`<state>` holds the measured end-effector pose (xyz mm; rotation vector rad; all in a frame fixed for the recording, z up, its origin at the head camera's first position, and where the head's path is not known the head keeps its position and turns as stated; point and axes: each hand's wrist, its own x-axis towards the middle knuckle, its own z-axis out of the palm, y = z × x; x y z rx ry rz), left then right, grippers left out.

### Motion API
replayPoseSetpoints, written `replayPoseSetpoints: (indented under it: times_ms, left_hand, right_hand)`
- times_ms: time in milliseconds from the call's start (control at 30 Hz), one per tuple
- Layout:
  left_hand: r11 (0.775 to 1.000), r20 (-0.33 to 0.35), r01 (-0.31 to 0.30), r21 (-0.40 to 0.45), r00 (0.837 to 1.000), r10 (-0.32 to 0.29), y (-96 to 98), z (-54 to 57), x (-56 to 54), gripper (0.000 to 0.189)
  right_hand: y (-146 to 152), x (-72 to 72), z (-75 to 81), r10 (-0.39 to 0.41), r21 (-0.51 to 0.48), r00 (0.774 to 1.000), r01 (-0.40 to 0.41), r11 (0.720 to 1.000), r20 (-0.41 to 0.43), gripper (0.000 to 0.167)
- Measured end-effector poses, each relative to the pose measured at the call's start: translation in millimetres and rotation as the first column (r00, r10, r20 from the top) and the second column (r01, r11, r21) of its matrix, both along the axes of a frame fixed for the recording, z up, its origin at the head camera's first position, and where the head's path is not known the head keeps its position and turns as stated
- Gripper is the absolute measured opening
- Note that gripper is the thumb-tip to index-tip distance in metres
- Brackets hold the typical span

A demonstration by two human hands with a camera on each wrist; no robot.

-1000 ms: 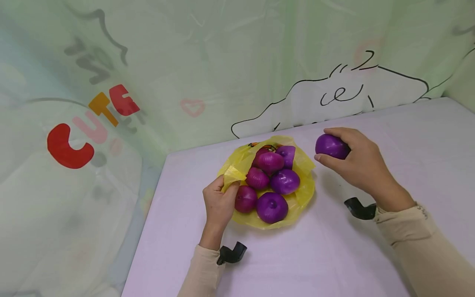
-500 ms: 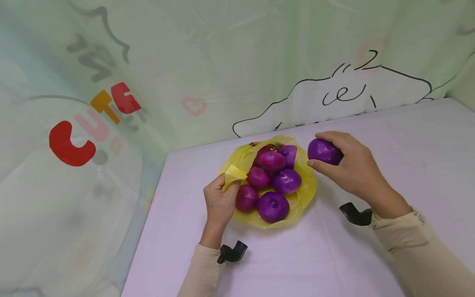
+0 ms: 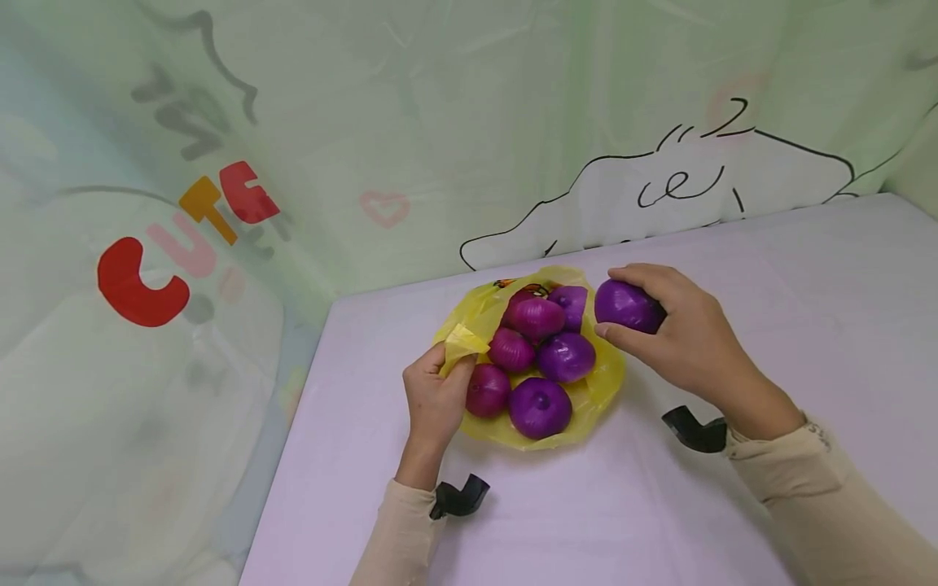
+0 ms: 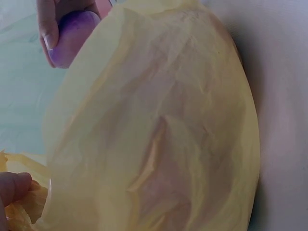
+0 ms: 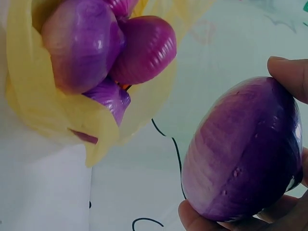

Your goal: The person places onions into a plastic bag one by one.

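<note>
A yellow plastic bag (image 3: 604,370) sits on the table with its mouth spread, and several glossy purple onions (image 3: 541,407) lie inside it. My left hand (image 3: 436,399) pinches the bag's rim at its left side between thumb and fingers. In the left wrist view the bag's wall (image 4: 159,120) fills most of the picture. One more purple onion (image 5: 243,151) is in my right hand (image 3: 685,330), gripped between thumb and fingers. That hand is just right of the bag's far right rim, and the onion overlaps the rim in the head view.
The table has a pale lilac cover (image 3: 586,521). Behind it and to the left hangs a light green printed curtain (image 3: 440,122) with letters and a line drawing. Black curved pieces (image 3: 460,496) stick out at both wrists.
My right hand has moved left and slightly toward me with the onion, coming closer to the bag. The left hand keeps its hold on the bag's rim, almost still.
</note>
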<state>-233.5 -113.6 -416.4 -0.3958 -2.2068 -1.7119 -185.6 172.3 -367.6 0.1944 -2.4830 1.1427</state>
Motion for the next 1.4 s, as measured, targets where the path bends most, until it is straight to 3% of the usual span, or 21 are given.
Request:
replayPoseSetpoints:
  times_ms: [733,1400]
  left_hand:
    - [1.0,0.02,0.01,0.017,1.0,-0.01,0.3,-1.0,-0.1,0.013]
    - [1.0,0.006,0.011,0.009,1.0,-0.011,-0.3,-1.5,-1.8,0.013]
  right_hand:
    - [-22,0.2,7.4,0.058,0.017,0.998,-0.057,0.998,-0.015,0.065]
    - [-47,-3.2,6.1,0.131,-0.037,0.991,-0.13,0.991,0.008,0.064]
